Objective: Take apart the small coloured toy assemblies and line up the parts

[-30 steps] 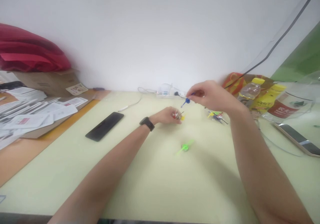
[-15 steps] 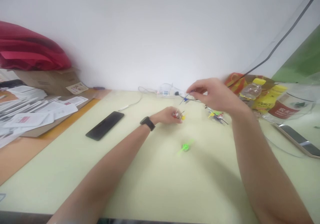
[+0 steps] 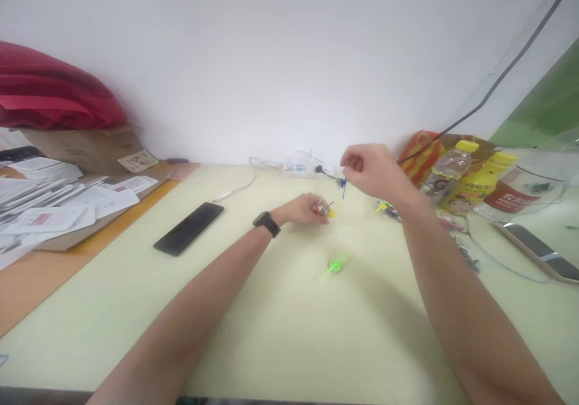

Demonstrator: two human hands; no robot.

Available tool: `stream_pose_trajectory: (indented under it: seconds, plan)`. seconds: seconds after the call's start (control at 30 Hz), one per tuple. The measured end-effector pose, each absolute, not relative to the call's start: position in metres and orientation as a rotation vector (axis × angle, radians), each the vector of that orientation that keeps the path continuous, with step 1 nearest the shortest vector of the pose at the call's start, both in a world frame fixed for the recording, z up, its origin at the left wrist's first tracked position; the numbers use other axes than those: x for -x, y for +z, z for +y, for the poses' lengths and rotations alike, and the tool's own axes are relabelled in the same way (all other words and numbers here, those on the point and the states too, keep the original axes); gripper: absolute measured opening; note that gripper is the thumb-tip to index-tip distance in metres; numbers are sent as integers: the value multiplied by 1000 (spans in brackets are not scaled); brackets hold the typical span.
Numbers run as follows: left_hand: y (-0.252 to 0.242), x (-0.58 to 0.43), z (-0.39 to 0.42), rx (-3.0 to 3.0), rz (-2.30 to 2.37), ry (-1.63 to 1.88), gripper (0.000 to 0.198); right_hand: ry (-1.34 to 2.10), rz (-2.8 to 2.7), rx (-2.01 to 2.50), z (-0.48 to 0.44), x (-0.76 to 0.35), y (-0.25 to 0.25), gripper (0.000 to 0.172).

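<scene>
Two bare hands work over a pale table, seen from the head camera, the only view. Think of a clock on the table with the green piece at its middle and the person at six.

The right hand is up in the air, between twelve and one. Its thumb and finger are pinched nearly shut on a small blue piece, which hangs at twelve o'clock, clear of the table, with a thin part pointing down. The left hand is at eleven, fingers curled round a little bunch of red and yellow bits with a thin dark stick poking out. I can't tell just what the bunch is, or if that hand rests on the table. A heap of bright bits lies at one o'clock, partly behind the right arm. A black phone lies between nine and ten.

The blue piece looks like plastic to me. I'd say it is very light, stiff and a bit slippery, so a tight squeeze could make it pop out. Its thin parts might bend or snap. I would hold it by the chunky middle, with just two fingertips. The green piece looks much the same, so its round middle seems the best spot too.
</scene>
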State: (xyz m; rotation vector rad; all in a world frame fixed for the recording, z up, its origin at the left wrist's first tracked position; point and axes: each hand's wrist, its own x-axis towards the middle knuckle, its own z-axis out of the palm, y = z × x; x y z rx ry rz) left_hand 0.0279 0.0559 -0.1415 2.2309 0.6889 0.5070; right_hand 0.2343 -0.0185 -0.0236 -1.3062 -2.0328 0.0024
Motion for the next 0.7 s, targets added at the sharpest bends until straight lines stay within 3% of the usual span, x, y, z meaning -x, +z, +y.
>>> stream_pose_trajectory:
  seconds: [0.47, 0.7]
  plan:
    - [-142, -21, 60, -2092, 745, 614, 38, 147, -2154, 1284, -29, -229, -15, 11]
    - [-160, -9, 78, -1762, 869, 785, 60, 705, -2672, 1349, -22, -222, -34, 12]
